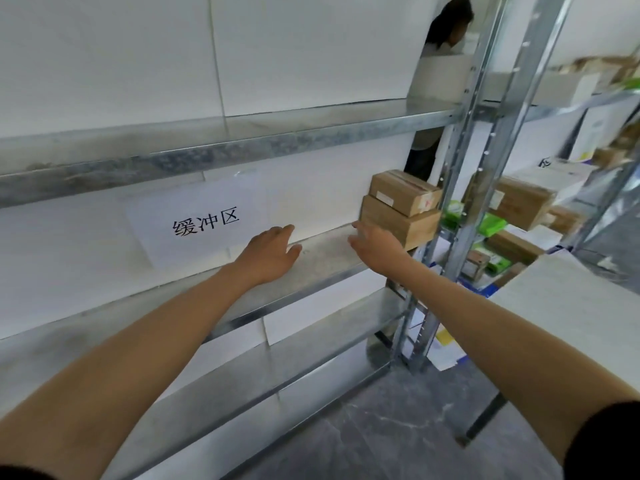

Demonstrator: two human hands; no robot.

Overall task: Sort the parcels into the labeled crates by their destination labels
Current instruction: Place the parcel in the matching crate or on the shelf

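Two brown cardboard parcels are stacked at the right end of a metal shelf [325, 252]: a smaller upper parcel [403, 190] on a larger lower parcel [405, 223]. My right hand [375, 245] stretches toward the lower parcel with relaxed fingers, its fingertips just short of the box's left side. My left hand [273, 252] hovers over the bare shelf to the left, fingers straight, holding nothing. A paper sign [204, 220] with black characters hangs on the white wall behind the shelf.
Galvanised uprights [460, 174] stand right of the parcels. Beyond them another rack holds several boxes [523, 202] and green packs. A person [440, 64] stands behind the rack at the top. A white table [571, 306] is at right. Lower shelves and grey floor lie below.
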